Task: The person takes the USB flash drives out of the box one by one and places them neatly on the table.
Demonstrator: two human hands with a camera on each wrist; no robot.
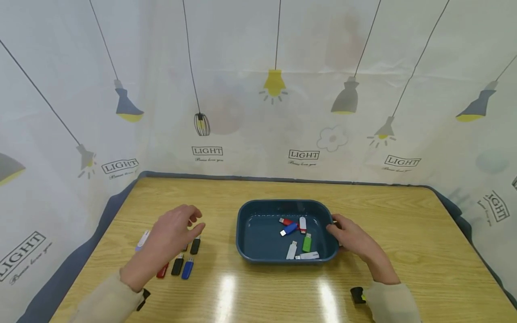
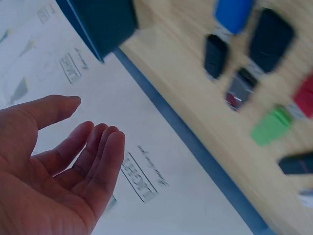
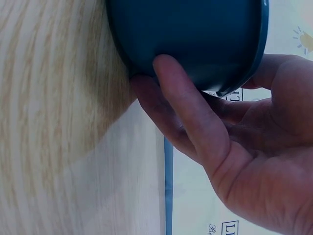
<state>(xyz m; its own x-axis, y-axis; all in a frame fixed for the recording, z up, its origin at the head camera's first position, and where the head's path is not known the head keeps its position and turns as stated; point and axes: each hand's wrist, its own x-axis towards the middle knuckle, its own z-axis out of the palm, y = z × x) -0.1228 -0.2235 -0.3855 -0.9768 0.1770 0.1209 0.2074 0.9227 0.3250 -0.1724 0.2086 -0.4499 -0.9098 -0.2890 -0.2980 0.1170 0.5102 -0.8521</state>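
Observation:
A dark blue-green tray [image 1: 255, 235] stands mid-table, holding several USB sticks: a green one [image 1: 307, 242], a blue one [image 1: 288, 229], a red one partly covered, and white ones [image 1: 291, 250]. My right hand [image 1: 357, 237] grips the tray's right end, thumb over the rim and fingers against the outer wall [image 3: 190, 34]. Over a group of USB sticks to the left hovers my left hand [image 1: 169, 235], fingers loosely bent, nothing held. Beside and below it lie a blue stick [image 1: 187, 268], black sticks [image 1: 177, 264] and a red one [image 1: 163, 270]; a green stick [image 2: 272, 126] shows only in the left wrist view.
The wooden table [image 1: 424, 242] ends at a dark blue border along the back. A pale curtain [image 1: 250, 125] printed with lamps surrounds the back and both sides. A lilac-and-white stick [image 1: 142, 240] lies at the group's far left.

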